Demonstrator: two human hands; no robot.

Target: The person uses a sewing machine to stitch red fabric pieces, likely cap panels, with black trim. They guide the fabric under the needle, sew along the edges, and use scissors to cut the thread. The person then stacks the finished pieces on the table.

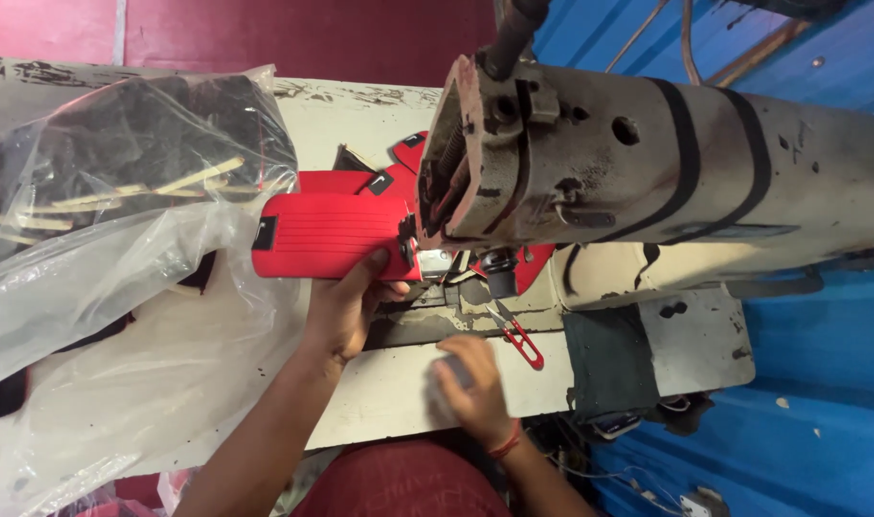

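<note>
- We saw the left hand [346, 308] near the middle of the frame, its thumb pressed on the lower edge of a flat red ribbed panel with small black tabs [327, 235], gripping that piece
- The red panel lay just left of centre, its right end tucked under the head of a worn cream-coloured industrial sewing machine [648, 163] that filled the upper right of the frame
- We saw the right hand [470, 383] lower centre, fingers curled loosely and resting on the cream machine bed [380, 397]; we cannot tell whether it held anything
- A small pair of red-handled thread snips [519, 342] lay on the bed just right of and above that hand, apart from it
- More red pieces [399, 168] sat behind the panel, above it in the frame
- A crumpled clear plastic bag with dark pieces and pale wooden strips inside [121, 182] covered the left of the frame
</note>
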